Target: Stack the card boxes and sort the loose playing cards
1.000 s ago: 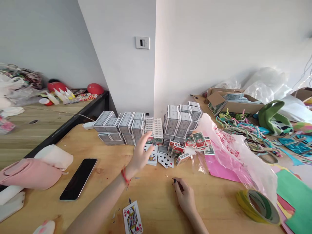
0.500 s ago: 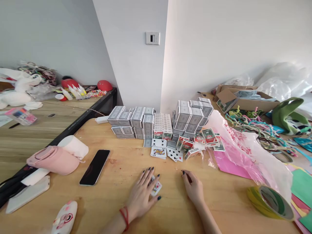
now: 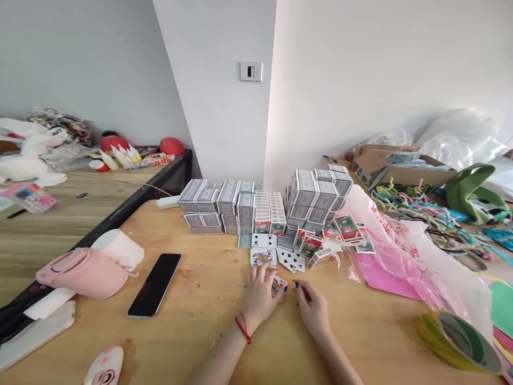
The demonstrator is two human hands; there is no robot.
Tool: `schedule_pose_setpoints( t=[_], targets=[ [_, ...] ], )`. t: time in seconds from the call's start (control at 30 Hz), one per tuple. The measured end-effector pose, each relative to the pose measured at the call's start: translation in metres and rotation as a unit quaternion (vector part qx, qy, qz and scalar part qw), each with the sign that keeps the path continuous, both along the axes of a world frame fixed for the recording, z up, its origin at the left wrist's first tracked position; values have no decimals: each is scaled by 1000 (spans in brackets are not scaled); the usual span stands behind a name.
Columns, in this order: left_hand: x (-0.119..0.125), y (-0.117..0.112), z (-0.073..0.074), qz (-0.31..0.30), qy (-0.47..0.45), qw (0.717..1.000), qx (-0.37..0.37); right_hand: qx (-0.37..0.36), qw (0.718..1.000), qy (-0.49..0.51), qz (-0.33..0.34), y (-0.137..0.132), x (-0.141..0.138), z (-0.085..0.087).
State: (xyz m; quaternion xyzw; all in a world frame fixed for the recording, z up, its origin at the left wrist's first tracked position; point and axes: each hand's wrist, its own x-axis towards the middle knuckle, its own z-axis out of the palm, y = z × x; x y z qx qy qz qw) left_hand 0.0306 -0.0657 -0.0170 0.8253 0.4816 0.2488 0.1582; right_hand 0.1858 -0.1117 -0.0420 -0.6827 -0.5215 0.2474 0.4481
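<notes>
My left hand (image 3: pixel 259 297), with a red cord on the wrist, is bent over a face-up playing card (image 3: pixel 279 284), thumb on its right edge and fingers over its far side. Whether more cards lie under it is hidden. Just to the right, my right hand (image 3: pixel 315 310) is curled with thumb and forefinger together; I cannot make out anything in them. Beyond the hands lie a face-up queen card (image 3: pixel 262 258), a fanned pair of spade and heart cards (image 3: pixel 292 261) and a card showing black pips (image 3: pixel 263 240).
Stacked grey-backed decks (image 3: pixel 230 200) and a taller stack (image 3: pixel 315 190) line the wall side. Card boxes (image 3: pixel 310 245) lie before them. Left are a phone (image 3: pixel 154 286) and pink visor (image 3: pixel 86 272); right are a plastic bag (image 3: pixel 401 240) and tape roll (image 3: pixel 457 339).
My left hand has moved away from me and to the right, from lying flat over the card to curling around it, and the card has moved along. My right hand has shifted slightly left.
</notes>
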Motion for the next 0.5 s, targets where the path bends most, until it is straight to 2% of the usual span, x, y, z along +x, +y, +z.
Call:
schedule_pose_setpoints(
  t=[0.13,0.27,0.37,0.5],
  targets=[
    [2,-3,4,24,51,998,-11,70,994,-23,78,38,-27,11],
    [1,1,3,47,79,996,-11,106,993,-13,57,72,-44,12],
    [-8,11,5,56,59,996,24,128,992,-7,-7,76,-49,3],
    [-23,36,7,74,1,995,73,179,980,-88,-17,65,-39,-4]
  ],
)
